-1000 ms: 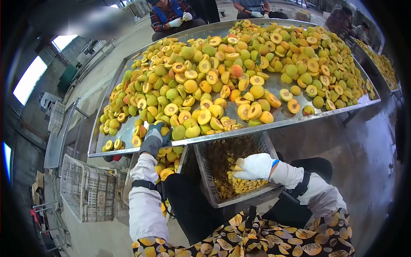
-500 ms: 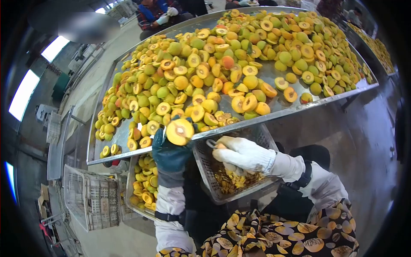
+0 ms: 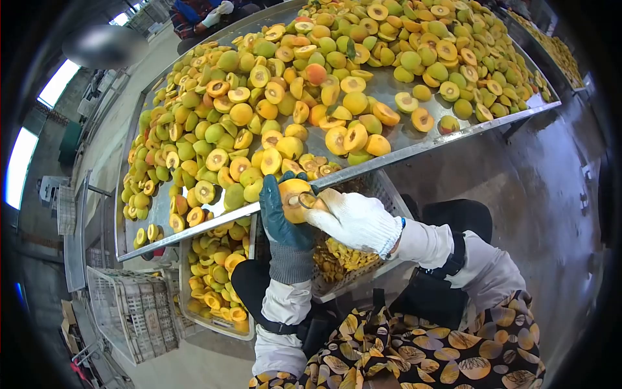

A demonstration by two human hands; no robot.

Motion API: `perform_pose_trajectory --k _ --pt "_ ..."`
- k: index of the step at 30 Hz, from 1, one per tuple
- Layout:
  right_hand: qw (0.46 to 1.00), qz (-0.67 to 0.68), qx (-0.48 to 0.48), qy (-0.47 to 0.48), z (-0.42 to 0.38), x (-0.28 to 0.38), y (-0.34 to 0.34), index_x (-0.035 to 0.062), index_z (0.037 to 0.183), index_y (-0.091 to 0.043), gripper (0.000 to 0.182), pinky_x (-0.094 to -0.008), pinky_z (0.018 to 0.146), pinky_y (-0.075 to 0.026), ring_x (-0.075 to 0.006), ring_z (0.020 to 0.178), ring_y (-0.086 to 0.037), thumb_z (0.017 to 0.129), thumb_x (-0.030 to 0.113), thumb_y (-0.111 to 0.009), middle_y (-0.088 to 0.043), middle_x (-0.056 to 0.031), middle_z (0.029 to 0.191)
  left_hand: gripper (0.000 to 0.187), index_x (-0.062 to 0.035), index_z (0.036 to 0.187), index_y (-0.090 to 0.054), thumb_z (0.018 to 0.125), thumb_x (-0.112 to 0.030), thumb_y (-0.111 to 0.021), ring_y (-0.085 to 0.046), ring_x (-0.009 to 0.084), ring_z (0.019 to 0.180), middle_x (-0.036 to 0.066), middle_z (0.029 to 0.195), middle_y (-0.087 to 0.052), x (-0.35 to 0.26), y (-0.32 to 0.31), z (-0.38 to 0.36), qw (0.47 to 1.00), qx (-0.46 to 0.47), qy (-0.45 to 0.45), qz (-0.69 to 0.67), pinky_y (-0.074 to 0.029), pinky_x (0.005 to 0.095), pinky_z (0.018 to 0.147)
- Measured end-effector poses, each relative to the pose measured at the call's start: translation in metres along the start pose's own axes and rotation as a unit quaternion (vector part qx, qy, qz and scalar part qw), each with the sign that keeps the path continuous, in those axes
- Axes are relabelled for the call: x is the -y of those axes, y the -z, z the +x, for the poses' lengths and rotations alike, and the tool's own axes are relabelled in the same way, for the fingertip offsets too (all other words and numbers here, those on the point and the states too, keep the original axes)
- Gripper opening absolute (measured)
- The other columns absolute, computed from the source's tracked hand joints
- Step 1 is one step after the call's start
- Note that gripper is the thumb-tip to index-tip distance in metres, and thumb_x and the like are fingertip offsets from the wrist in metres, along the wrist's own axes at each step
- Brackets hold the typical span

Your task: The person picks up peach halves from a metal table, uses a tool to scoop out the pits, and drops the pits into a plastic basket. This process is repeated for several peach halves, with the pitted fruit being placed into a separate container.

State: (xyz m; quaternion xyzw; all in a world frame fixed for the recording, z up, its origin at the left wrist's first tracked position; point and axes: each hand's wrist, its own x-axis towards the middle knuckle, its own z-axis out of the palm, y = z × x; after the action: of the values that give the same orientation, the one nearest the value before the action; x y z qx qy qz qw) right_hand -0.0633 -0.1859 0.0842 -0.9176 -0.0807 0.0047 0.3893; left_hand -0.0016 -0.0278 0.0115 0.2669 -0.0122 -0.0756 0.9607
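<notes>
My left hand (image 3: 282, 223), in a dark teal coated glove, is closed round a yellow peach half (image 3: 293, 193) at the near edge of the metal table. My right hand (image 3: 359, 222), in a white knit glove, grips a pitting tool with a metal loop (image 3: 306, 201). The loop is against the cut face of the peach half, over the pit area. The tool's handle is mostly hidden in my fingers. Below the right hand, a grey crate (image 3: 393, 194) holds yellow peach scraps. Many halved peaches (image 3: 214, 133) are heaped on the table (image 3: 414, 150).
A pale crate (image 3: 184, 295) of hollowed peach halves stands below the table, left of my left arm. Stacked slatted crates (image 3: 133, 318) stand farther left. Another person's gloved hand (image 3: 217, 13) is beyond the table's far side. A second fruit-covered table (image 3: 551, 45) is at far right.
My right hand has moved up and left from above the scrap crate, bringing the loop onto the peach half. The left hand has tilted the half. The view has shifted somewhat.
</notes>
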Motion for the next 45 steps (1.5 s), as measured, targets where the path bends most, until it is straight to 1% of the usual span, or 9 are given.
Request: perform_pose_trajectory --k 6,10,19,25,34,37,41,44,45 --pt "0.995 -0.057 -0.068 0.042 0.006 -0.009 -0.001 0.0026 0.097 -0.061 0.051 -0.0446 0.052 -0.052 -0.0361 0.064 -0.068 0.097 0.053 -0.052 -0.066 -0.0187 0.067 0.042 0.0002 0.128 -0.052 0.105 -0.035 -0.051 -0.063 0.0214 0.105 0.013 0.112 -0.064 0.008 -0.005 -0.003 0.891 0.061 -0.132 0.431 -0.052 0.0344 0.093" --pt "0.998 -0.021 -0.049 0.024 0.000 0.001 -0.001 0.0016 0.100 -0.062 0.052 -0.0459 0.056 -0.053 -0.0371 0.065 -0.068 0.098 0.053 -0.051 -0.066 -0.0194 0.068 0.041 0.0009 0.127 -0.053 0.107 -0.035 -0.045 -0.062 0.0212 0.105 0.013 0.115 -0.063 0.008 -0.023 -0.010 0.979 -0.020 -0.092 0.182 -0.051 0.0338 0.094" --pt "0.999 0.019 -0.034 0.014 0.002 0.002 -0.001 0.0004 0.103 -0.064 0.053 -0.0471 0.061 -0.054 -0.0385 0.072 -0.068 0.099 0.051 -0.048 -0.068 -0.0208 0.076 0.041 0.0029 0.125 -0.054 0.109 -0.032 -0.040 -0.062 0.0220 0.103 0.015 0.117 -0.063 0.008 -0.058 -0.028 0.826 -0.054 -0.252 0.501 -0.050 0.0348 0.095" --pt "0.993 0.061 0.002 0.104 0.005 -0.015 -0.011 0.0044 0.105 -0.065 0.053 -0.0463 0.070 -0.054 -0.0389 0.078 -0.068 0.100 0.053 -0.044 -0.068 -0.0220 0.079 0.040 0.0030 0.127 -0.053 0.109 -0.030 -0.039 -0.062 0.0220 0.104 0.015 0.118 -0.063 0.013 -0.057 -0.030 0.871 -0.056 -0.249 0.420 -0.050 0.0351 0.095" --pt "0.965 0.228 0.124 -0.034 0.004 -0.005 0.008 0.0007 0.091 -0.064 0.060 -0.0367 0.056 -0.050 -0.0253 0.060 -0.065 0.100 0.056 -0.041 -0.062 -0.0118 0.064 0.047 0.0031 0.124 -0.055 0.109 -0.037 -0.037 -0.063 0.0227 0.098 0.014 0.112 -0.065 0.020 -0.060 -0.036 0.866 -0.069 -0.241 0.433 -0.051 0.0356 0.090" --pt "0.774 0.547 0.292 -0.127 -0.004 -0.017 0.009 0.0037 0.088 -0.056 0.046 -0.0299 0.040 -0.040 -0.0180 0.041 -0.051 0.102 0.048 -0.048 -0.054 -0.0062 0.055 0.049 0.0027 0.124 -0.056 0.109 -0.039 -0.035 -0.063 0.0233 0.099 0.015 0.114 -0.065 0.019 -0.067 -0.038 0.793 -0.032 -0.305 0.527 -0.052 0.0369 0.089" --pt "0.772 0.548 0.261 -0.187 -0.009 -0.002 0.022 0.0053 0.088 -0.054 0.045 -0.0253 0.033 -0.033 -0.0119 0.034 -0.043 0.102 0.048 -0.050 -0.049 -0.0016 0.050 0.046 0.0026 0.129 -0.054 0.109 -0.035 -0.037 -0.061 0.0232 0.108 0.015 0.120 -0.063 0.013 -0.064 -0.036 0.854 0.028 -0.243 0.459 -0.049 0.0373 0.097" --pt "0.612 0.702 0.283 -0.228 -0.014 -0.008 0.021 0.0053 0.087 -0.054 0.047 -0.0255 0.032 -0.033 -0.0113 0.034 -0.043 0.102 0.049 -0.050 -0.047 -0.0002 0.049 0.049 0.0023 0.128 -0.054 0.109 -0.039 -0.036 -0.062 0.0236 0.105 0.015 0.119 -0.064 0.013 -0.061 -0.036 0.881 0.054 -0.214 0.419 -0.050 0.0374 0.095" --pt "0.644 0.674 0.279 -0.230 -0.015 -0.007 0.022 0.0052 0.087 -0.054 0.047 -0.0254 0.032 -0.033 -0.0111 0.034 -0.043 0.102 0.049 -0.050 -0.047 0.0003 0.049 0.051 0.0020 0.126 -0.054 0.109 -0.042 -0.035 -0.063 0.0238 0.103 0.015 0.117 -0.064 0.015 -0.059 -0.035 0.882 0.045 -0.209 0.420 -0.051 0.0375 0.094"
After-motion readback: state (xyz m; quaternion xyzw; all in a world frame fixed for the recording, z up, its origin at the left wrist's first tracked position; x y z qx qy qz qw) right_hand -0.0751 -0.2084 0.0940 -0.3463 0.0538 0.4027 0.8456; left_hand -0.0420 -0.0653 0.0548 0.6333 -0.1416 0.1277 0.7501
